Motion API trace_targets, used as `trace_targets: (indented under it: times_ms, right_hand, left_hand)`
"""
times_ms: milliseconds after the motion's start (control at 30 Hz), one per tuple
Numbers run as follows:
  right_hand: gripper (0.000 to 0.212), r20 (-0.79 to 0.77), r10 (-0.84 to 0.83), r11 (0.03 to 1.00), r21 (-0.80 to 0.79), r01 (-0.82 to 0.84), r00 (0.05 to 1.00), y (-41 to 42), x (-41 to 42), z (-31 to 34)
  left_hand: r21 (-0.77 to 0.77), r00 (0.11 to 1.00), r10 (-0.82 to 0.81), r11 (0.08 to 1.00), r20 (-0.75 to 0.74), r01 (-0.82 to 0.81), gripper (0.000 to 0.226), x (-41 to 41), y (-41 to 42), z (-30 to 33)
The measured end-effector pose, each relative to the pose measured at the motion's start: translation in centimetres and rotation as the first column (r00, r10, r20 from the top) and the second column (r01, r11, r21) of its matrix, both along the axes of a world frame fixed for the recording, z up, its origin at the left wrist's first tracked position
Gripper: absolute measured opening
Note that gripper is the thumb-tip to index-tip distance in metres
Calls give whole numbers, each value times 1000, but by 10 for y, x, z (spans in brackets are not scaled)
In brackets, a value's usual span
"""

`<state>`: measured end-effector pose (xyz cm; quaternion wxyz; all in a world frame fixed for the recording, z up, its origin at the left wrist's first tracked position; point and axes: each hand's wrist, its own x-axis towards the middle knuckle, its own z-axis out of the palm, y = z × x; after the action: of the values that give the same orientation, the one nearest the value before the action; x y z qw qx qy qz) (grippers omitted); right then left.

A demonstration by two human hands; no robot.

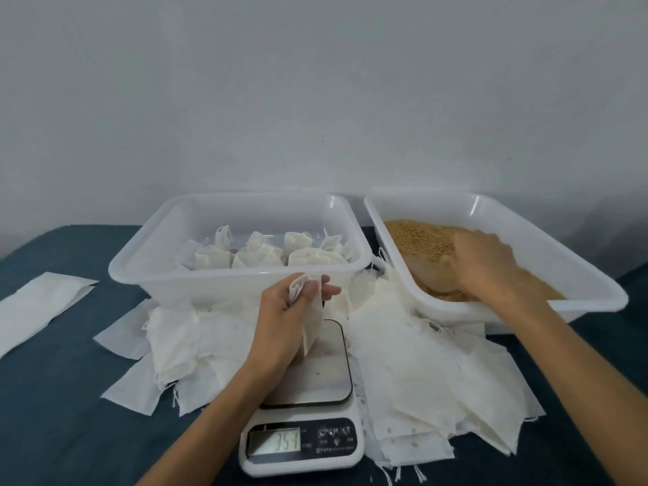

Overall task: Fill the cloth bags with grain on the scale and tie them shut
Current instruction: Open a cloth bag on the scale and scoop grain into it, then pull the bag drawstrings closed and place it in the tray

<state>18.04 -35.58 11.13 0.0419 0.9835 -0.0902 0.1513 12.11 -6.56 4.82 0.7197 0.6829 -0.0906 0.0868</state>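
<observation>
A white digital scale (315, 387) stands at the front centre, its display lit with digits. My left hand (285, 326) grips the gathered top of a white cloth bag (312, 320) that stands on the scale's platform. My right hand (482, 266) is down in the brown grain (417, 236) inside the right white tub (596, 285), holding a clear scoop (431, 273) that is partly buried. Filled, tied bags (259, 256) sit in the left white tub (140, 271).
Flat empty cloth bags lie in heaps left (186, 342) and right (438, 377) of the scale. More white sheets (42, 303) lie at the far left on the dark blue table cover (52, 415). A pale wall stands behind the tubs.
</observation>
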Motion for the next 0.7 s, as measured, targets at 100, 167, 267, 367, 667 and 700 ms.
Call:
trace_targets:
  times_ms: [100,167,267,367,667,700]
  right_hand:
    - [10,414,305,878,226,-422,858,60,-35,1]
    - [13,433,412,707,403,-581,802,98,-58,-8]
    - [14,300,486,626,536,-567,821,124,-72,-24]
    - [15,259,507,599,580,-553,822,120,-72,-32]
    - [17,235,514,621,561,-547,825,118,-67,-43]
    - [17,233,515,622,561,-547,825,118,-67,-44]
  left_hand:
    - [5,1000,21,1000,21,-21,22,20,6,21]
    - [12,999,43,999,-24,-43,21,39,6,37]
    - [10,982,-3,1000,-191,5,20,57,7,52]
    - [78,972,-95,990,-214,113,22,60,18,52]
    - [239,921,-191,930,-339,280,21,72,47,86]
    - [290,892,-205,896,-403,337,21,79,48,94]
